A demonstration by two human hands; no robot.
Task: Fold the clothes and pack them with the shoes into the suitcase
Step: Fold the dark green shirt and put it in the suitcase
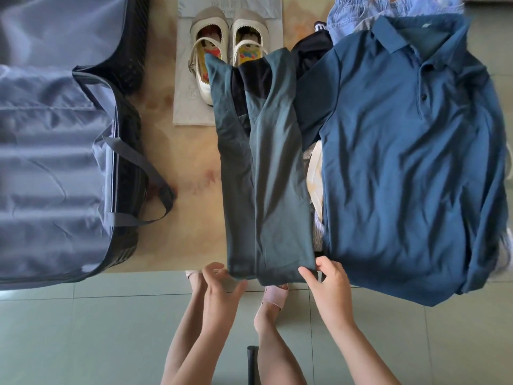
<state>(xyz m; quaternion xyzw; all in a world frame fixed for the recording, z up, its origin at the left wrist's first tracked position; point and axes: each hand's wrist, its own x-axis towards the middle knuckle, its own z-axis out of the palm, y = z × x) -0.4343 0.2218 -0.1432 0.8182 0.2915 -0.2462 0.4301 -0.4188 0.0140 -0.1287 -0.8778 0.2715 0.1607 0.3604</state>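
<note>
Near edge, 6 o'clock: pinched the right hem corner of the dark green garment [266, 176] with the right hand [330, 284]; held the left hand [222, 290] by the left corner, fingers [212, 270] spread, contact unclear. Lay as a long strip up the bench [194, 162]. Best gripped evenly at both corners, then carried toward 12 o'clock to halve squarely. Beyond: blue polo [402, 162] at 3 o'clock, open suitcase [55, 162] at 9, shoes [222, 45] at 12, heels overlapped.
</note>
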